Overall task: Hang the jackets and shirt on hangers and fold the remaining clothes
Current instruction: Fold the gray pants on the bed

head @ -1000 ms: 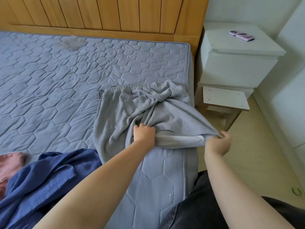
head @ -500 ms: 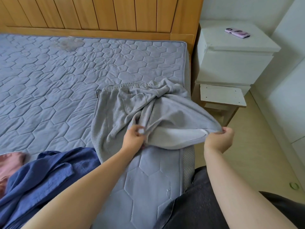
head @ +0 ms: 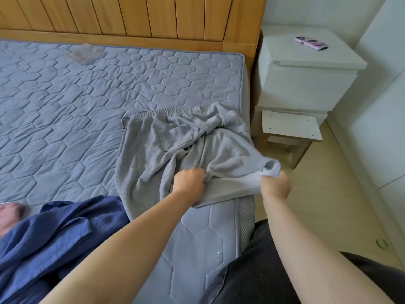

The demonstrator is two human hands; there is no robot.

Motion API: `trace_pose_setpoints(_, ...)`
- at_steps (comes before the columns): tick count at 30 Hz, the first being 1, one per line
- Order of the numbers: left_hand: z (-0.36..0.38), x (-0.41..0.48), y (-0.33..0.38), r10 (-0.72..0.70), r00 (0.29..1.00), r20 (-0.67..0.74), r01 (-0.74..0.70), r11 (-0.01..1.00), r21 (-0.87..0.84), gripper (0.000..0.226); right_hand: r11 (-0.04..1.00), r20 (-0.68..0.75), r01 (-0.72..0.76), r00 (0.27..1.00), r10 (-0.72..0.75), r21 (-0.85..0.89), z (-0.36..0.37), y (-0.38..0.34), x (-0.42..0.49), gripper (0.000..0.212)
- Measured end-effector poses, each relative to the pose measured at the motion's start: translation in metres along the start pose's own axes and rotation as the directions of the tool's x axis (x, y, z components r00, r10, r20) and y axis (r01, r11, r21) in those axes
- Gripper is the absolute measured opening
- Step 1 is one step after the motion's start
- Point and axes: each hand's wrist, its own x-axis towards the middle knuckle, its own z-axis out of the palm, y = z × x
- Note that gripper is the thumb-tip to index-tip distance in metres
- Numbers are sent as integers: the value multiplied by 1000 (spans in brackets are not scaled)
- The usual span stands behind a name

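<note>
Grey shorts (head: 162,145) lie crumpled on the right side of the quilted blue-grey mattress (head: 76,102), waistband toward the headboard. My left hand (head: 189,179) grips the hem of the right leg near its inner end. My right hand (head: 275,185) grips the same hem at its outer end, just past the bed's right edge, and the hem is stretched between both hands. A dark blue garment (head: 54,235) lies bunched at the lower left, with a pink garment (head: 8,218) at the left edge.
A wooden headboard (head: 140,18) runs along the back. Right of the bed stands a white nightstand (head: 304,84) with a phone (head: 310,42) on top, and a small white stool (head: 289,130) in front of it. A green ring (head: 381,243) lies on the pale floor.
My right hand has drawn in closer to my left along the hem. The lifted leg opening has been lowered and pulled flatter toward the mattress edge.
</note>
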Motion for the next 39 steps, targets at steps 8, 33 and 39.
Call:
trace_pose_setpoints(8,16,-43,-29,-385,881,274,457,545,-703,21,952,59,-226,968,242,-209,-17,12,20,38)
trace_pose_setpoints(33,0,-121,-142,-448,888,-107,264,686,-678,29,-29,793,838,504,-341,-545,73,-4,-140,28)
trace_pose_setpoints(39,-30,-131,-146,-324,936,-134,102,618,-780,43,-34,789,879,410,-459,-476,95,0,-155,76)
